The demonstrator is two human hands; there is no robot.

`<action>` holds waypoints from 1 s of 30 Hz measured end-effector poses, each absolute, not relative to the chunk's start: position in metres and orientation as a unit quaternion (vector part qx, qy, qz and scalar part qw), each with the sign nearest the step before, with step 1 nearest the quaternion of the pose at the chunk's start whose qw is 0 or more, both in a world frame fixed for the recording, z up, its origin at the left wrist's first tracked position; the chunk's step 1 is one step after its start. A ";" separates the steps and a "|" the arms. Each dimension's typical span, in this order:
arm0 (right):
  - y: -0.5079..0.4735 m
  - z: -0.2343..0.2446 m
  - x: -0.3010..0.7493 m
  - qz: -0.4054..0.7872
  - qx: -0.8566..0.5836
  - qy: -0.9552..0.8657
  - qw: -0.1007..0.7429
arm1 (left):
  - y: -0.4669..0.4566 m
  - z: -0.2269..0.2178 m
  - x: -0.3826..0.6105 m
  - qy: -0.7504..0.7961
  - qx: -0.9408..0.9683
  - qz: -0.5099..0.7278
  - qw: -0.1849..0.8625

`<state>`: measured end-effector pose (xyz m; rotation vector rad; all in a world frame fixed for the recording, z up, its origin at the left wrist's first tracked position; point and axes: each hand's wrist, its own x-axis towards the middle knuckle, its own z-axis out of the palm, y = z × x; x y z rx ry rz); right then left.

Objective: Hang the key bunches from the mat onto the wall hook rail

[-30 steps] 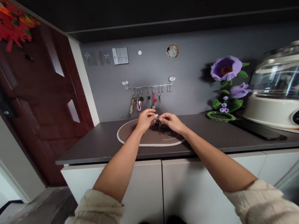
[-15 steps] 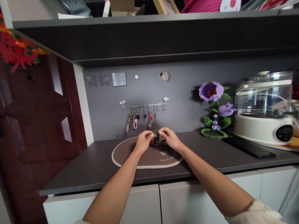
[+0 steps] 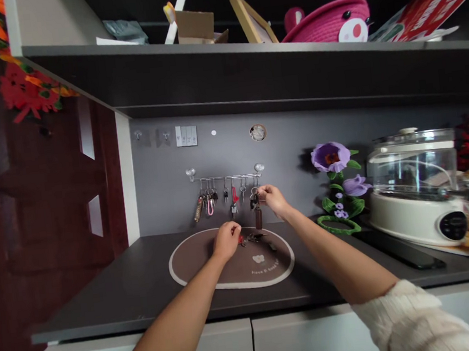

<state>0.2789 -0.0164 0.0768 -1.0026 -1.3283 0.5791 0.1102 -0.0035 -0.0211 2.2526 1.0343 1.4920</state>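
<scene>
My right hand [image 3: 274, 200] is raised by the right end of the metal hook rail [image 3: 226, 177], pinching the ring of a bunch of keys [image 3: 254, 201]. A dark brown fob [image 3: 258, 218] dangles below it. Whether the ring sits on a hook, I cannot tell. Low over the brown oval mat [image 3: 200, 265], my left hand [image 3: 227, 241] has its fingers pressed together; what they hold, if anything, is hidden. Loose keys [image 3: 253, 239] with a red piece lie on the mat beside it. Several other key bunches [image 3: 209, 200] hang along the rail.
Purple crocheted flowers [image 3: 331, 157] stand right of the mat, near a white appliance with a clear tank [image 3: 413, 179]. A dark phone-like slab [image 3: 405, 249] lies on the counter before them. Above runs a shelf [image 3: 206, 69] with a pink basket [image 3: 327, 23] on it.
My right hand has risen from above the mat to the rail's right end, carrying the bunch of keys. My left hand stays low over the mat. The view has tilted slightly upward.
</scene>
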 end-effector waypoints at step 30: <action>0.094 0.076 0.289 -0.004 -0.607 -0.480 0.633 | 0.004 -0.026 0.109 0.398 0.765 0.495 0.107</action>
